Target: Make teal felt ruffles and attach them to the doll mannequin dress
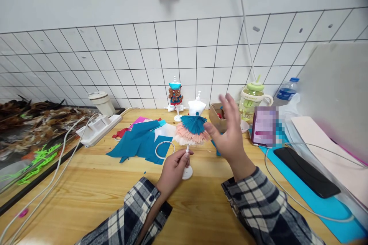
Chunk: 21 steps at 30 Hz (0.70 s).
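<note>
Far left on the bench point(100, 199): a heap of brown feathers point(37, 122), then a white power strip point(100, 129) with a lidded cup point(102, 103) just behind it. Next come the teal sheets point(132, 143), lying flat and overlapping, with a white ring point(156, 151) over their near right edge. Your left hand point(174, 166) grips the thin stem of the dress form point(194, 128), fingers closed around it below the skirt. At the back, a second small figure point(175, 95) stands near the tiled wall. The dress form is upright at the centre, its skirt layered teal over peach over white. Behind its right side sits a cardboard box point(214, 116). Your right hand point(228, 138) is raised beside the skirt, fingers spread, grasping nothing; you cannot tell whether its thumb touches the teal layer. Farther right: a green-lidded bottle point(253, 93), then a phone point(262, 126) propped up
</note>
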### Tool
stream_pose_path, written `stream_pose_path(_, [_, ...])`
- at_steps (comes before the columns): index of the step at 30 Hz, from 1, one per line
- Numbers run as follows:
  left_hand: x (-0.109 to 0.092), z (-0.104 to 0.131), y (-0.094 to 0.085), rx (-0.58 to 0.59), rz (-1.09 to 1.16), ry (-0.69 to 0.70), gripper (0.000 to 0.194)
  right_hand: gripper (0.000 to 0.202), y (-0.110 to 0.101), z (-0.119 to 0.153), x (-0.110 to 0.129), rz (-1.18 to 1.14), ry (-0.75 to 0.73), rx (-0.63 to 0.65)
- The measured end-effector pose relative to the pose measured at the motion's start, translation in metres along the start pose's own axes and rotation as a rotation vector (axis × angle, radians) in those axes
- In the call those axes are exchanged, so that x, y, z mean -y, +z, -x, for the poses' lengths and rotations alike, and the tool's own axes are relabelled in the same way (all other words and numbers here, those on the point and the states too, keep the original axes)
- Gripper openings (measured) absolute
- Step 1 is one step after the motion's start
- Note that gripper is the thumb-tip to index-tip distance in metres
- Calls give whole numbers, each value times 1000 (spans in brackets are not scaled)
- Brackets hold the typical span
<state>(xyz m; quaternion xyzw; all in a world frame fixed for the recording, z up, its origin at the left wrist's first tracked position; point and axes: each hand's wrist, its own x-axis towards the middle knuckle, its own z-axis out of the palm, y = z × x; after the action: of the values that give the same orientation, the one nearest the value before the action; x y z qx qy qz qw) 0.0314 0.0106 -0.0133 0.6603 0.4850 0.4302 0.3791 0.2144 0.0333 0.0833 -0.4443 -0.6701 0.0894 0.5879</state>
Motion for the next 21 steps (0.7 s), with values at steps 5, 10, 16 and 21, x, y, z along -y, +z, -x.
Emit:
stream_pose_path(5, [-5, 0, -2, 46, -88, 50, 32, 35, 10, 11, 15, 348, -247, 30])
stream_pose_path(10, [-7, 1, -3, 63, -146, 84, 34, 20, 15, 13, 18, 378, -248, 74])
stream_pose_path(16, [1, 0, -3, -2, -93, 68, 27, 48, 12, 9, 15, 182, -176, -26])
stream_pose_path(21, [5, -1, -2, -33, -39, 30, 31, 29, 14, 7, 5, 0, 20, -138])
